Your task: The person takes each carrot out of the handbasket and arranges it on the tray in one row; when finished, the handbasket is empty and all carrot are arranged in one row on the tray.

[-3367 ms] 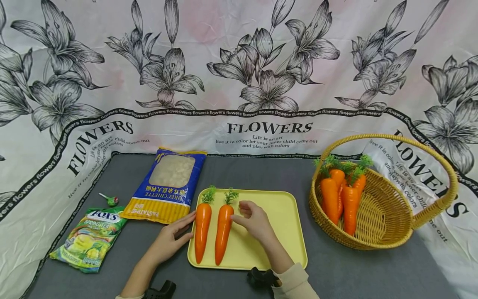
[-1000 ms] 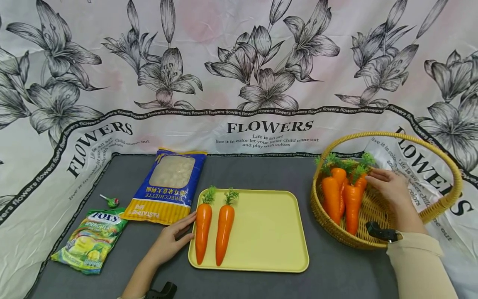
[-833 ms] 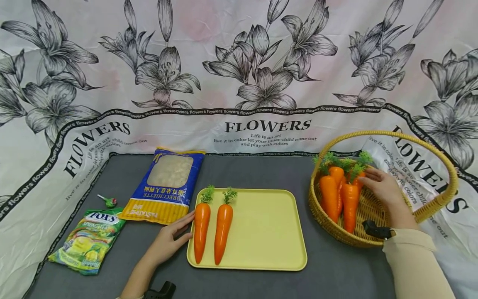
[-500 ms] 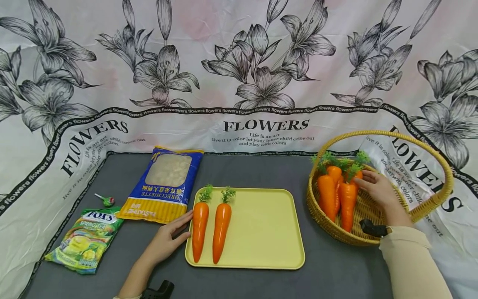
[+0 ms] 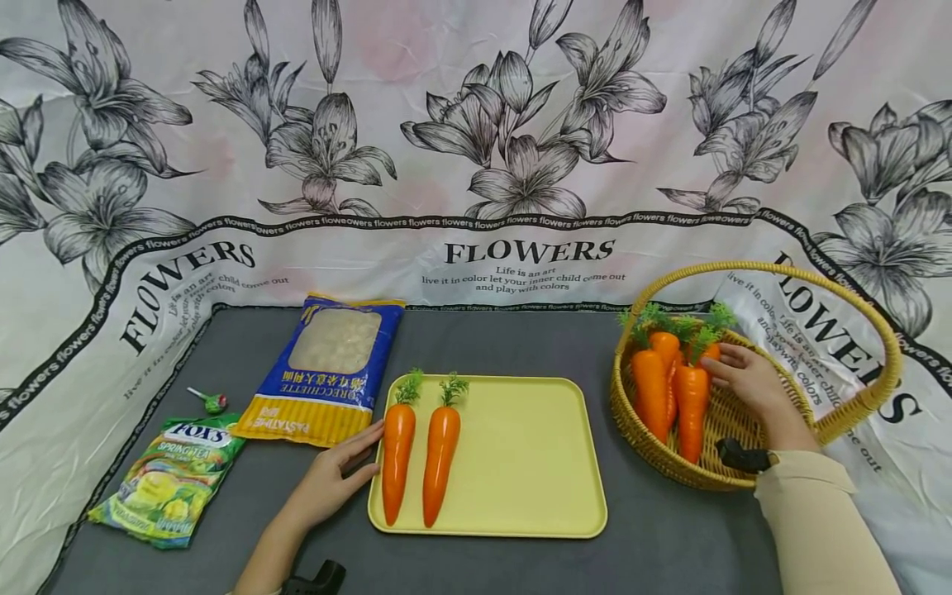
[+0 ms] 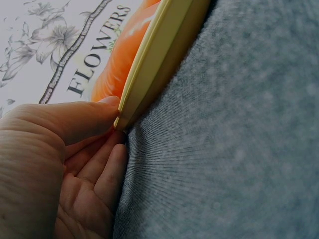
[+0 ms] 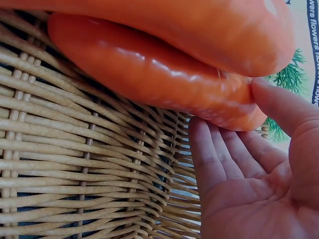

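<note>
On the left part of the yellow tray (image 5: 528, 463) lie two glossy toy carrots, a left one (image 5: 397, 463) and a right one (image 5: 442, 467), green tops pointing away. My left hand (image 5: 335, 479) rests at the tray's left edge; in the left wrist view its thumb tip touches the rim and the fingers lie relaxed beside it. My right hand (image 5: 751, 384) reaches into the wicker basket (image 5: 732, 438). There it holds a toy carrot (image 7: 149, 74) near its top, thumb above and fingertips below. Other toy carrots (image 5: 652, 392) lean beside it, partly covering it in the head view.
The basket's tall handle (image 5: 840, 289) arches over its right side. Left of the tray lie a blue and yellow pasta bag (image 5: 320, 380), a green Fox's candy bag (image 5: 167, 487) and a lollipop (image 5: 214, 403). A flower-printed cloth (image 5: 521, 273) hangs behind the grey table.
My right hand has left the tray's right carrot and moved right into the basket, onto a carrot there. The left hand has stayed at the tray's edge.
</note>
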Tool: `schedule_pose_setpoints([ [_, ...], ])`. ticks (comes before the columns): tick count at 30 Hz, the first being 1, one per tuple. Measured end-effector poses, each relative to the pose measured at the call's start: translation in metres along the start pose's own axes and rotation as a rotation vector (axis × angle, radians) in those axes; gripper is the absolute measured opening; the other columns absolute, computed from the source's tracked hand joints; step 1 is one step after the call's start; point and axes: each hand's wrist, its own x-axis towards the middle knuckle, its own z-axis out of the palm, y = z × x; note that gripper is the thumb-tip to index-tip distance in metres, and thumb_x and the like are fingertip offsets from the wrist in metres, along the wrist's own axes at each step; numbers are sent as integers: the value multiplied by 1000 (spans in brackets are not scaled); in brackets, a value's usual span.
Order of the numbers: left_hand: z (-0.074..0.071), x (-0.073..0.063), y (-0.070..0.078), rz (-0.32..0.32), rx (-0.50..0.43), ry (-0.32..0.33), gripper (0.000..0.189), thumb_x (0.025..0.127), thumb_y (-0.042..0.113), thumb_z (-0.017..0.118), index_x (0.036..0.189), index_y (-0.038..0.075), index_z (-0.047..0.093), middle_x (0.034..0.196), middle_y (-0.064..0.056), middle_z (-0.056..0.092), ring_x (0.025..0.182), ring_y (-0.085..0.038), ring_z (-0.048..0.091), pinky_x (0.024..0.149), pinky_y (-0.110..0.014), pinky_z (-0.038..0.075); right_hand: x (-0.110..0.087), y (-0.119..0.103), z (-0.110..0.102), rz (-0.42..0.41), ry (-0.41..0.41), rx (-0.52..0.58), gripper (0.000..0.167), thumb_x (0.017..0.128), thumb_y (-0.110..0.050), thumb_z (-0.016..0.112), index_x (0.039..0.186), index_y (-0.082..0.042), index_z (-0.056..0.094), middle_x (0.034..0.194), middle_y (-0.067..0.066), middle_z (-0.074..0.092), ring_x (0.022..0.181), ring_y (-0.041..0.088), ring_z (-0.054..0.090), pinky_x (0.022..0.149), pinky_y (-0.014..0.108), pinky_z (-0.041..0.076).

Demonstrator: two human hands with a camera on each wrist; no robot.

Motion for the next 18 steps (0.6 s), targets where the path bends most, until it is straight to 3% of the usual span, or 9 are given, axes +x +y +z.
schedule_pose_setpoints([
  [9,0,-1,-3,-2,8,6,52,93,23,61,141,9,46,148,-9,41,132,-3,37,99,-10,38,-1,1,2,1,6,68,79,99,-32,49,146,14,6,143,43,20,77,-16,53,76,16,54],
  [18,1,-1,-3,7,1,7,52,93,21,62,140,6,47,148,-10,41,134,-11,38,99,-9,38,1,2,2,-5,88,12,77,97,-32,52,147,12,14,142,42,24,75,-19,49,73,12,53],
])
